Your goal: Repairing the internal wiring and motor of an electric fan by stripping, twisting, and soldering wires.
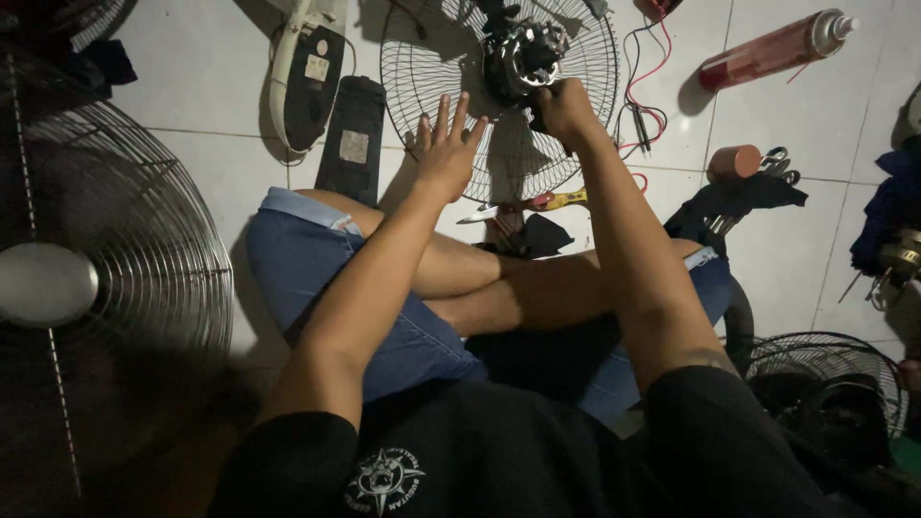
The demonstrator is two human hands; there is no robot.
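I sit cross-legged on a white tiled floor. A round wire fan guard (pixel 422 67) lies flat in front of my knees, with a dark metal fan motor (pixel 521 56) resting on it. My right hand (pixel 566 107) is closed against the lower right side of the motor; whether it grips a tool or the motor itself is hidden. My left hand (pixel 447 144) hovers over the guard's lower left part with fingers spread, holding nothing.
A large fan head with guard (pixel 106 278) fills the left. A black fan base part (pixel 353 139) and a white housing (pixel 305 72) lie at top left. A red spray can (pixel 777 48), red and black wires (pixel 645 86), a screwdriver (pixel 537 203), pliers and another fan (pixel 825 384) lie right.
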